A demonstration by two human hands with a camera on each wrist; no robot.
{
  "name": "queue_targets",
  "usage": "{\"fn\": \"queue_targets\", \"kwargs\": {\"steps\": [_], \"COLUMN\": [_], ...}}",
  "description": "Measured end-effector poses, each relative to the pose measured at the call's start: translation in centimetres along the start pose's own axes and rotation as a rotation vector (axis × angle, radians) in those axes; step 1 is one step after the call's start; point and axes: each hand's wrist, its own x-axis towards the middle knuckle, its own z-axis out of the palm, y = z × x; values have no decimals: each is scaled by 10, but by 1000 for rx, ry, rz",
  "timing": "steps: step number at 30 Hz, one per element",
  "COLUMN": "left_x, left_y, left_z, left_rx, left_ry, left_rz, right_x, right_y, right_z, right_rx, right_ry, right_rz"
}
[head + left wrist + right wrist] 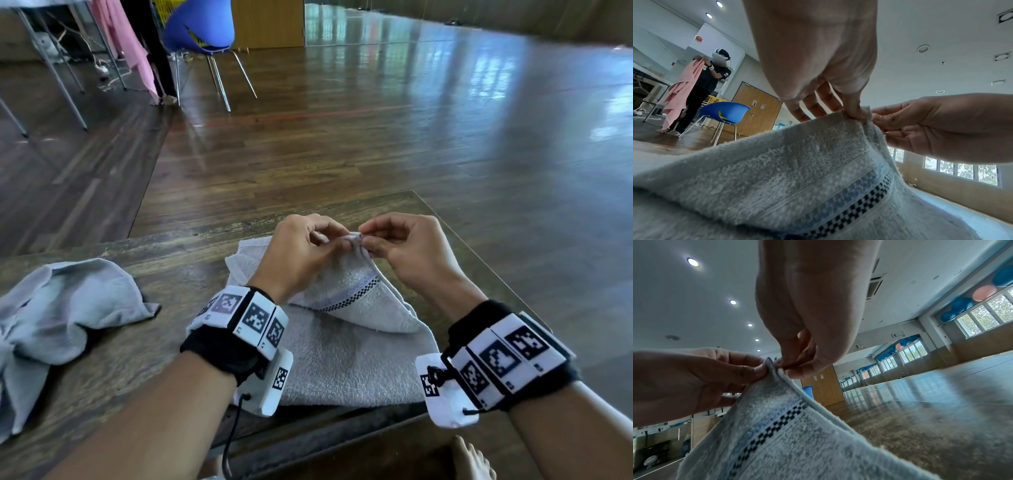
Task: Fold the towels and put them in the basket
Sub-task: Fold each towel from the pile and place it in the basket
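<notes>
A pale grey towel [349, 359] with a blue and black checked stripe lies on the wooden table [164, 270] in front of me. One corner of it is lifted above the far side of the table. My left hand [308, 246] pinches that corner from the left, and my right hand [400, 245] pinches it from the right. In the left wrist view my left hand [851, 112] pinches the towel [797, 170] edge. In the right wrist view my right hand [789, 365] holds the towel [777, 426] tip. A second crumpled grey towel [58, 322] lies at the table's left. No basket is in view.
The table's far edge [274, 219] lies just beyond my hands, with wooden floor behind. A blue chair [202, 31] stands at the back left. Beside the chair another person [701, 91] holds a pink cloth. A bare foot [472, 459] shows below the table's near edge.
</notes>
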Motion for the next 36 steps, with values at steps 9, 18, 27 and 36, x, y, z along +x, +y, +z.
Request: {"fn": "queue_targets", "kwargs": {"steps": [9, 18, 27, 36], "left_x": [0, -1, -1, -3], "left_y": [0, 1, -4, -2], "left_z": [-3, -2, 0, -7], "left_rx": [-144, -134, -78, 159], "left_ry": [-10, 49, 56, -181], "left_rz": [-49, -69, -61, 63], "right_x": [0, -1, -3, -4], "right_y": [-1, -4, -5, -4], "right_z": [-1, 2, 3, 2], "right_rx": [-5, 32, 53, -83], "right_ry": [24, -33, -74, -161], "right_rz": [0, -3, -15, -80]}}
